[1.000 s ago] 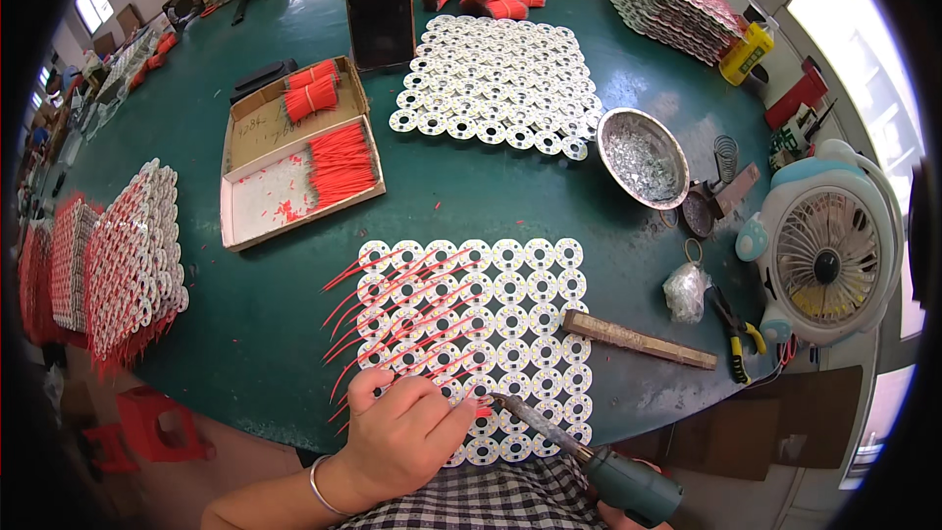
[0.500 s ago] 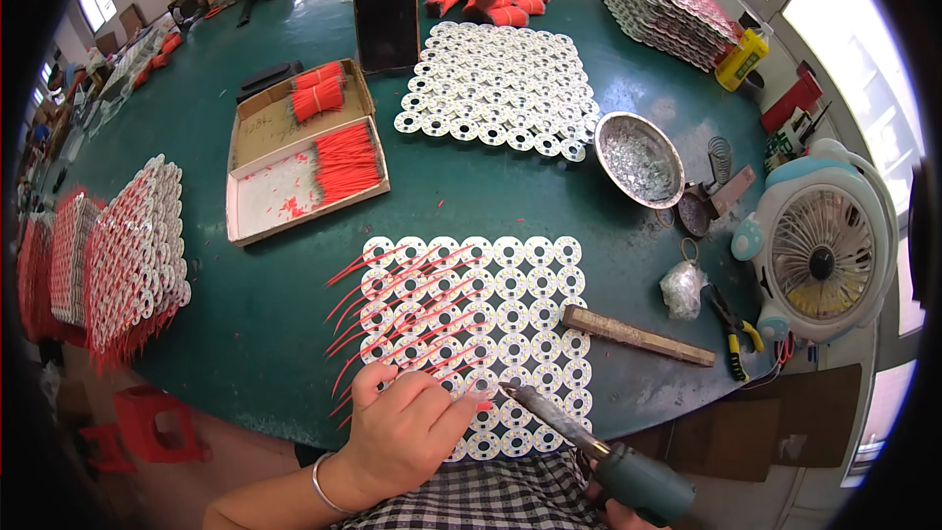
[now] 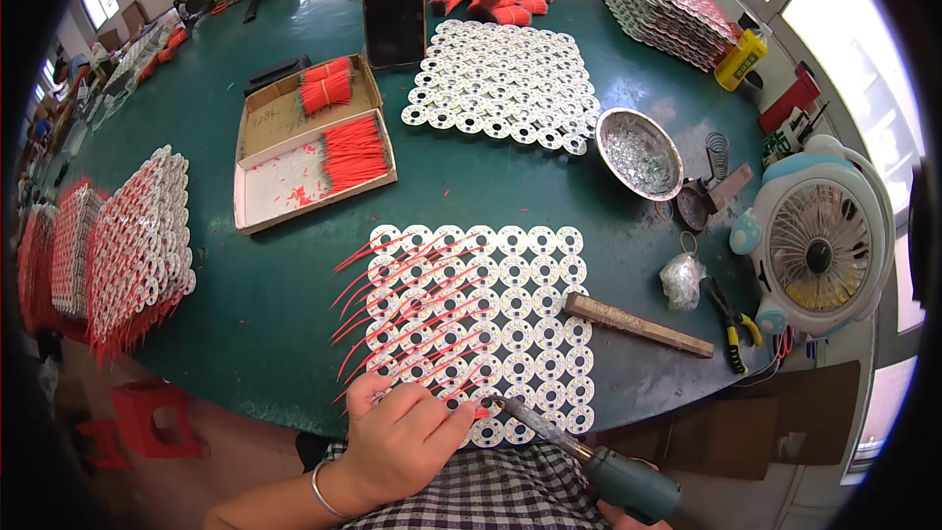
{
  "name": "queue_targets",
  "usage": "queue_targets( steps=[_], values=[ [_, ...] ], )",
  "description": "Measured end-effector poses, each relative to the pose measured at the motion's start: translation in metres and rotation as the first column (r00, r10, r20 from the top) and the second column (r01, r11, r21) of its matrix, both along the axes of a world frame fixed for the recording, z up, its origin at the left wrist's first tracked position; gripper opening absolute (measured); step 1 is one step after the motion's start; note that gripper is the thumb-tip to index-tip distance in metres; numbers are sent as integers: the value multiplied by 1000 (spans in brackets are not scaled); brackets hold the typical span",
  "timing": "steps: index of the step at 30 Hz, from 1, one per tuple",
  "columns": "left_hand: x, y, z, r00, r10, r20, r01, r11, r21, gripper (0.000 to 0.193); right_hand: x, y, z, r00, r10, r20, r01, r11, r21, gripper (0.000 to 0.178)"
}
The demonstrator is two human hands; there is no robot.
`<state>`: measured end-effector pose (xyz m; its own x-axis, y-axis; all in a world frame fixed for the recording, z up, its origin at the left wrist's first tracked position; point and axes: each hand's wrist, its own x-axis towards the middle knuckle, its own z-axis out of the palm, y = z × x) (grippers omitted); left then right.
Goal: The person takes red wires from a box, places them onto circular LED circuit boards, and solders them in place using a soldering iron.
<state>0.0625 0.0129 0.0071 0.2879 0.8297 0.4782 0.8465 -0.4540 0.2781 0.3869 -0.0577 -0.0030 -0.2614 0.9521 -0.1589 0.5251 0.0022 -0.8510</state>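
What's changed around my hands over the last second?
Your left hand and the tip of the soldering iron have moved toward the near edge of the disc panel. Your right hand still holds the iron. The panel, wooden bar and wire box stayed put.

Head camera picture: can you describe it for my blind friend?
A person's right hand holds a soldering iron, its tip over a sheet of round white circuit boards, while the left hand has red wire at its fingertips. A box of red wires lies beyond on the green table.
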Motion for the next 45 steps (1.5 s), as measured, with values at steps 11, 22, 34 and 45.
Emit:
queue_targets(
  steps=[11,22,34,45],
  values=[
    [0,0,0,1000,-9,25,10,1000,-23,21,-3,6,0,1000,24,-6,-24,999,40,36],
    [1,3,1,997,-37,64,42,997,-66,23,-2,19,-5,855,-220,-469,169,974,-150,69],
    [-11,6,-5,990,-93,104,104,988,-110,20,-82,76,8,579,-296,-760,220,954,-204,71],
    [-52,-8,-5,979,-172,109,185,975,-123,17,-86,35,2,591,-345,-729,213,939,-271,78]
  ],
)
